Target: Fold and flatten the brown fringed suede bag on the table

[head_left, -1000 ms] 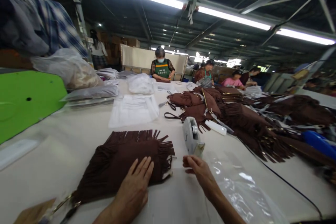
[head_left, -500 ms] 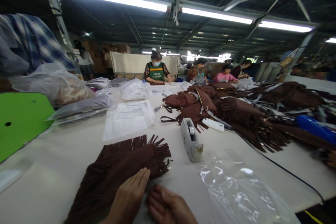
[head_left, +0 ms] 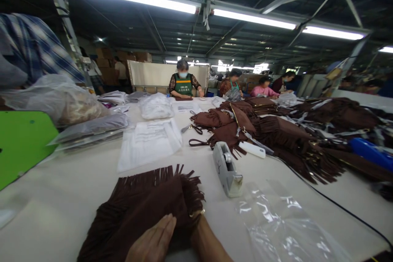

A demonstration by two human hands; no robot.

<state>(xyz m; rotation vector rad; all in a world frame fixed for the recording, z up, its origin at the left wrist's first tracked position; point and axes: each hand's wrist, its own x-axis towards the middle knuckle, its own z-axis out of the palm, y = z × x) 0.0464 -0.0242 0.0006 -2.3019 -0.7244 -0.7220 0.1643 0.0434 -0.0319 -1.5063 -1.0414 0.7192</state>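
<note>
A dark brown fringed bag (head_left: pixel 147 204) lies on the white table in front of me, its fringe spread along the far edge and right end. My left hand (head_left: pixel 155 237) rests flat on the bag's near side, fingers stretched out together. At the bag's right end, beside a small gold-coloured metal fitting, my right hand (head_left: pixel 206 237) reaches in under the fringe. Its fingers are hidden by the bag. A grey tape dispenser (head_left: pixel 227 170) stands beyond the right hand, and a clear plastic bag (head_left: pixel 285 221) lies flat to the right.
More brown fringed bags (head_left: pixel 279 133) are heaped at the back right, near a white handheld tool (head_left: pixel 252 150) with a black cord. White printed sheets or bags (head_left: pixel 150 143) lie ahead. A green board (head_left: pixel 26 147) stands at left. A co-worker (head_left: pixel 183 84) sits opposite.
My right hand has moved from beside the bag to under its right end, its fingers now out of sight. The fringe there has shifted. My left hand stays on the bag.
</note>
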